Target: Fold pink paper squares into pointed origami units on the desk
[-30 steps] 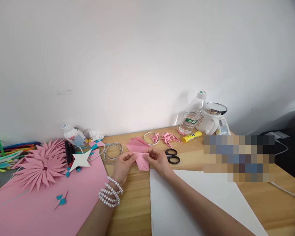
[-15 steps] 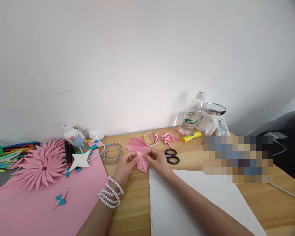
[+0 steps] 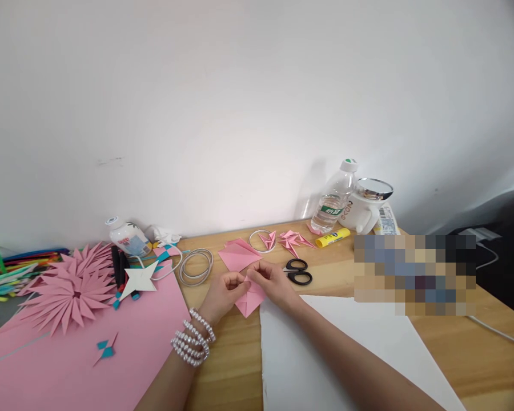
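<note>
Left hand [image 3: 221, 293]: grip nearly closed, thumb and index finger pinching the upper left of the folded pink paper [image 3: 248, 303]; the other fingers curl in behind the thumb.
Right hand [image 3: 274, 284]: grip also drawn in, thumb laid on the paper's upper part and fingers bent around behind; their exact hold on the far side is hidden.
Gap between hands: very small, the fingertips almost meeting over the paper.
Folded paper: between both hands, above the bench [image 3: 227, 371], one point toward the wearer; whether it touches the wood, I cannot tell.
Beyond the fingers: a pink paper piece [image 3: 239, 256] lying on the bench.
Scissors [image 3: 298, 272]: black-handled, just right of the right hand.
White sheet [image 3: 346, 348]: under the right forearm, its far left corner beside the folded paper.
Bead bracelet [image 3: 192, 341]: around the left wrist.
</note>
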A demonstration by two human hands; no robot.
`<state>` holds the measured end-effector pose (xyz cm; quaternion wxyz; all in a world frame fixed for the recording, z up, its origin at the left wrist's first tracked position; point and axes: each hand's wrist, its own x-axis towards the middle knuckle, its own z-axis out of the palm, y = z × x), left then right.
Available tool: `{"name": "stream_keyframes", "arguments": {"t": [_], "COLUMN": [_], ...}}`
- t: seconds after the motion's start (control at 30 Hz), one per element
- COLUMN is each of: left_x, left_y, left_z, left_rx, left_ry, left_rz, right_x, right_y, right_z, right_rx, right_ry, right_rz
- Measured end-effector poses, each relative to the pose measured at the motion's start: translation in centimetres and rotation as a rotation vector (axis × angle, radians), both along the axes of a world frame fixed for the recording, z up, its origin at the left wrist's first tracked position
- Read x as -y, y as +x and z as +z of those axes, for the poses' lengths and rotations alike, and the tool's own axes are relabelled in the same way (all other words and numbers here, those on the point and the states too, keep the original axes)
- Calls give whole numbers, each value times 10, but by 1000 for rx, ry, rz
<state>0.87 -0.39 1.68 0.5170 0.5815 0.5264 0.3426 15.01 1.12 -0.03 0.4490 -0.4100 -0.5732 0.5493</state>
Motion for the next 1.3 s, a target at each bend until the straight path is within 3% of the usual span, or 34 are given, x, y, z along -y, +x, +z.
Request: {"name": "stream_keyframes", "arguments": {"t": [0.2, 0.37, 0.47, 0.7, 0.9, 1.0, 1.13, 1.3], "left_x": [0, -3, -4, -2, 0, 0, 0, 0], "left_y": [4, 0, -2, 3, 3, 2, 1, -1], "left_z": [-5, -6, -5, -4, -2, -1, 2, 3], "left_rx": [59, 151, 227, 273, 293, 295, 243, 230], "left_ry": [16, 43, 27, -69, -119, -93, -72, -59], "left_rz": [0, 228, 274, 164, 198, 188, 180, 39], "right_x": [-1, -3, -2, 2, 3, 5, 5, 2], "right_y": [-1, -2, -3, -4, -4, -4, -3, 0], "right_z": [-3, -9, -9, -8, -8, -4, 2, 1], "right_rx": [-41, -143, -122, -71, 34, -6, -143, -267], "right_ry": [-10, -9, 10, 16, 157, 165, 38, -67], "right_rz": [-84, -24, -28, -100, -183, -119, 25, 112]}}
